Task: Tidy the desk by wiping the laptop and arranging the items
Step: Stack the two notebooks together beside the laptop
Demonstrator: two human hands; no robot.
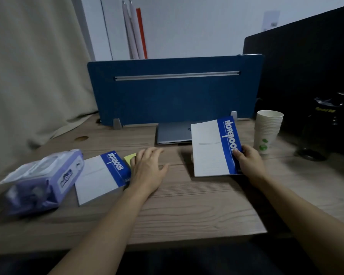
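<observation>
Left hand (pixel 147 167) laid flat on the table (pixel 187 205), fingers spread.
A notebook (pixel 213 149) is pinched by right hand (pixel 246 159) fingers.

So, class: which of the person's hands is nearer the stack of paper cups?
The right hand. It grips a notebook just left of the paper cups; the left hand lies open, mid-desk, much farther left.
</observation>
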